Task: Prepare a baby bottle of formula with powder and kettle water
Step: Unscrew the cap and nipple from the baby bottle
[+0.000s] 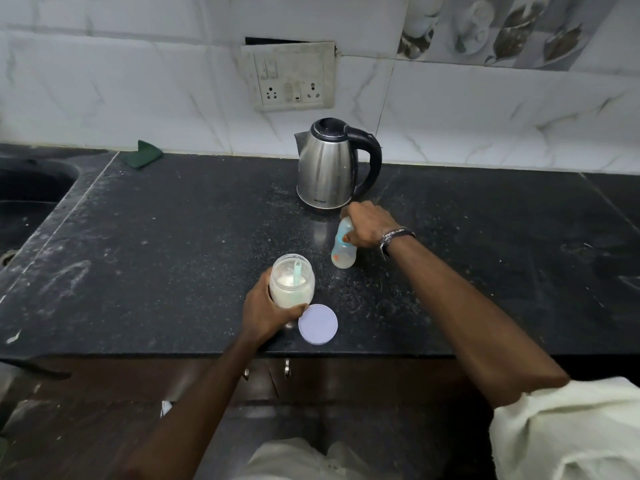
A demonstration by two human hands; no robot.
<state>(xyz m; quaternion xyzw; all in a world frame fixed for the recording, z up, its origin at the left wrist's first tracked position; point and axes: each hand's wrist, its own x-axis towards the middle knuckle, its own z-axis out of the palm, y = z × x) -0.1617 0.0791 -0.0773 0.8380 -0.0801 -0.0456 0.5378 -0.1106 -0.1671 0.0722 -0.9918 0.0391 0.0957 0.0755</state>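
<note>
Black speckled countertop [173, 237] carries a steel kettle [327, 168] near the tiled wall. Left hand [266, 306] wraps the open powder jar [292, 280], its lid [318, 323] lying beside. Right hand [369, 225] grips the baby bottle [343, 252] by its top, fingers closed around it.

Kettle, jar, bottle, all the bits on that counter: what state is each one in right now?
Kettle: upright, lid shut, untouched.
Powder jar: open, upright, partly full of white powder.
Scoop: standing in the powder.
Jar lid: off, flat on the counter beside the jar.
Baby bottle: standing, top covered by the hand.
Left hand: wrapped around the jar.
Right hand: gripping the bottle's top.
Green cloth: lying by the wall.
</note>
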